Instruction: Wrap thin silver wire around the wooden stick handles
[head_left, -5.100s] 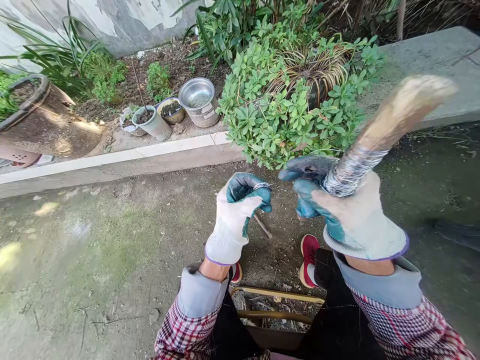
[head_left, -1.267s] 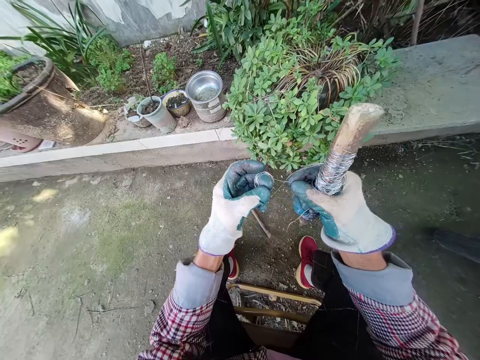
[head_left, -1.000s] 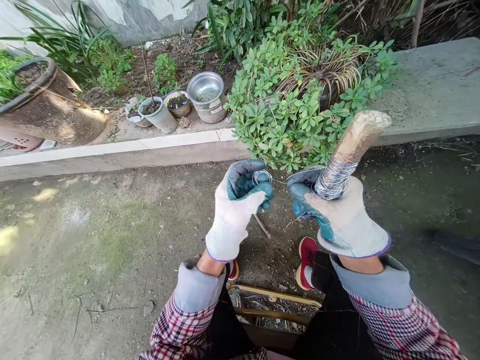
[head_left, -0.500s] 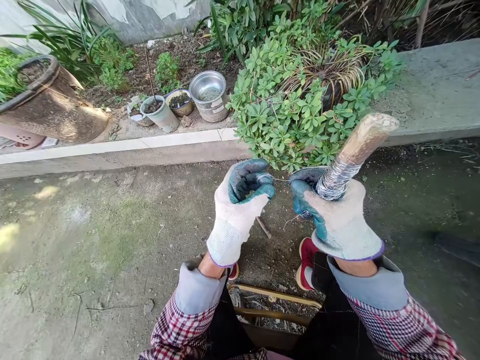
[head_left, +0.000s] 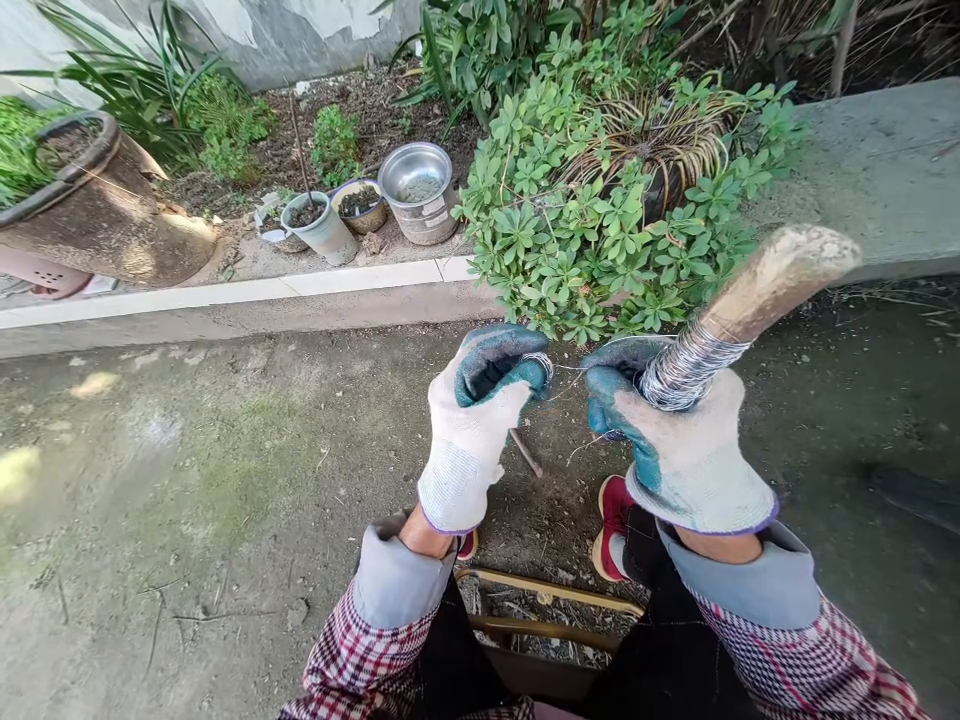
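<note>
Both hands wear white knit gloves with teal palms. My right hand [head_left: 679,440] is closed around a wooden stick [head_left: 780,280] that carries a tight coil of thin silver wire [head_left: 686,365] just above the fist. The stick leans up and to the right. A single strand of wire runs from the coil to my left hand [head_left: 480,415], which is closed on a small loop of that wire [head_left: 538,362] at its fingertips. The two hands are a few centimetres apart, over bare dirt.
A leafy green bush [head_left: 600,200] stands just beyond the hands. Behind a concrete kerb [head_left: 225,300] sit a metal pot [head_left: 418,190], small plant pots [head_left: 319,225] and a tilted brown planter [head_left: 97,215]. A stool frame [head_left: 547,600] and red shoes [head_left: 615,510] are below.
My right hand has tipped the stick further to the right and lower. My left hand has shifted slightly right and down, still holding the small wire loop.
</note>
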